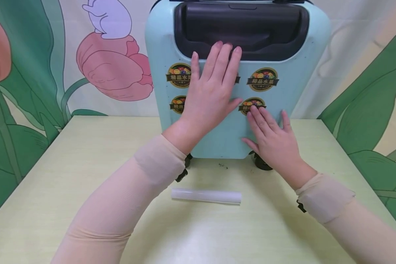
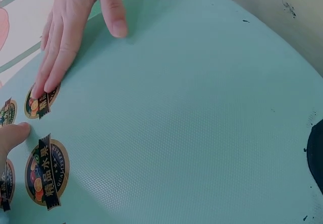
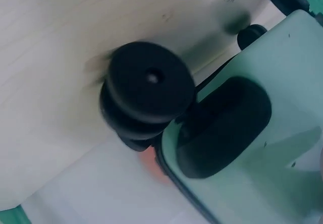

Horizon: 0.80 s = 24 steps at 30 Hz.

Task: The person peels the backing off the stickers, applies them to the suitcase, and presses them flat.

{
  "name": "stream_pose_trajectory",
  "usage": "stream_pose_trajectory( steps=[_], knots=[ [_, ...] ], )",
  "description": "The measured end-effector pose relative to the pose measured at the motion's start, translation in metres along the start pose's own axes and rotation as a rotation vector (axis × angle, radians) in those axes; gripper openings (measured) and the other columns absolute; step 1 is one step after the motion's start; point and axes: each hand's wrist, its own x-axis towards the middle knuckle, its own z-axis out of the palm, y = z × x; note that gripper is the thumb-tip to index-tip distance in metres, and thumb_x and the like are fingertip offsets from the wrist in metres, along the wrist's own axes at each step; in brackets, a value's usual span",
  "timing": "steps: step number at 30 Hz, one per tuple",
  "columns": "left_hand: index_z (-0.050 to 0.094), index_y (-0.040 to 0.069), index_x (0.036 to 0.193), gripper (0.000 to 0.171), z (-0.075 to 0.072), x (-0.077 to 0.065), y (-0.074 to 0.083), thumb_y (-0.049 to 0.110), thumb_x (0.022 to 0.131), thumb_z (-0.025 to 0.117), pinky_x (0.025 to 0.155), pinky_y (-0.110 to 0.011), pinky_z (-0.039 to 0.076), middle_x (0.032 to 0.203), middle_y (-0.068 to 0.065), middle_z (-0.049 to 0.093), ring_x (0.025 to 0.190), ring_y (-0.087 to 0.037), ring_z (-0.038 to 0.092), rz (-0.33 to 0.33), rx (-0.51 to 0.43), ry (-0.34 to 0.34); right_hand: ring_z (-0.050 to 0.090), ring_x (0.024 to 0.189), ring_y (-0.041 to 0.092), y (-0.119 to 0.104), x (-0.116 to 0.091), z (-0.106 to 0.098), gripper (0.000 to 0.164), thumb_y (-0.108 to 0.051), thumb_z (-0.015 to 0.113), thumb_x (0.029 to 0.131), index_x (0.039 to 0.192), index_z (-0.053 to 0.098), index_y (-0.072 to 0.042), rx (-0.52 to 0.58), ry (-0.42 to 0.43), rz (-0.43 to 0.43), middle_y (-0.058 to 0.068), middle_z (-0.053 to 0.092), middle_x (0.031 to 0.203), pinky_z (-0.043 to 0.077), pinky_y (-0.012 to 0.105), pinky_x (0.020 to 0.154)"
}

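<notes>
A light blue suitcase (image 1: pixel 217 141) stands upright with its textured face towards me. Several round fruit stickers with dark banners are on that face, one of them a full sticker (image 1: pixel 263 79) at upper right. My left hand (image 1: pixel 211 90) lies on the face with fingers extended, fingertips at the edge of the black handle recess (image 1: pixel 244 29), partly covering stickers beneath. With straight fingers my right hand (image 1: pixel 273 137) touches the lower right sticker (image 1: pixel 246 106); the left wrist view shows those fingertips on the sticker (image 2: pixel 42 103). Neither hand grips anything.
A rolled white sheet (image 1: pixel 206 196) lies on the pale table (image 1: pixel 118 154) in front of the suitcase. Black caster wheels (image 3: pixel 151 80) hold the case off the tabletop. Behind it hangs a curtain (image 1: pixel 112 73) printed with flowers and leaves.
</notes>
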Motion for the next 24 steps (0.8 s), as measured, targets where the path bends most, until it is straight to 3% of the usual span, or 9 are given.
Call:
stream_pose_trajectory(
  steps=[7,10,15,19,24],
  knots=[
    [0.028,0.003,0.145,0.090,0.000,0.000,0.001,0.051,0.079,0.067,0.108,-0.056,0.001,0.146,-0.016,0.030,0.138,-0.030,0.018,-0.009,-0.015,-0.005,0.008,0.141,0.012,0.006,-0.009,0.001,0.070,-0.055,0.030,0.096,0.146,0.029,-0.006,-0.031,0.013,0.076,-0.002,0.010,0.156,0.003,0.044,0.111],
    [0.027,0.003,0.145,0.090,-0.001,0.001,0.003,0.051,0.080,0.066,0.108,-0.056,0.002,0.147,-0.016,0.029,0.138,-0.030,0.017,-0.017,-0.015,-0.015,0.004,0.141,0.014,0.000,-0.009,0.003,0.071,-0.053,0.032,0.096,0.146,0.026,-0.003,-0.011,0.005,0.050,0.000,0.004,0.156,0.000,0.043,0.111],
    [0.026,0.003,0.145,0.089,-0.001,0.001,0.004,0.050,0.081,0.065,0.108,-0.056,0.001,0.147,-0.015,0.029,0.139,-0.030,0.016,-0.024,0.001,-0.019,0.015,0.140,0.018,-0.014,0.002,0.004,0.066,-0.049,0.034,0.098,0.144,0.031,-0.002,0.030,-0.010,-0.040,0.003,0.014,0.155,0.012,0.052,0.109],
    [0.026,0.003,0.145,0.088,-0.001,0.001,0.004,0.050,0.081,0.064,0.108,-0.056,0.001,0.147,-0.015,0.029,0.139,-0.030,0.016,-0.028,0.003,-0.021,0.023,0.138,0.019,-0.016,0.013,0.003,0.063,-0.048,0.033,0.098,0.143,0.034,-0.004,0.019,-0.012,-0.055,0.002,0.021,0.153,0.019,0.055,0.106],
    [0.025,0.003,0.146,0.089,-0.001,0.000,0.003,0.051,0.081,0.064,0.109,-0.056,0.001,0.148,-0.015,0.029,0.139,-0.029,0.016,-0.024,0.008,-0.027,0.023,0.138,0.015,-0.010,0.015,0.000,0.062,-0.048,0.033,0.098,0.143,0.036,-0.006,0.011,0.000,-0.056,-0.001,0.022,0.153,0.018,0.054,0.106]
  ],
)
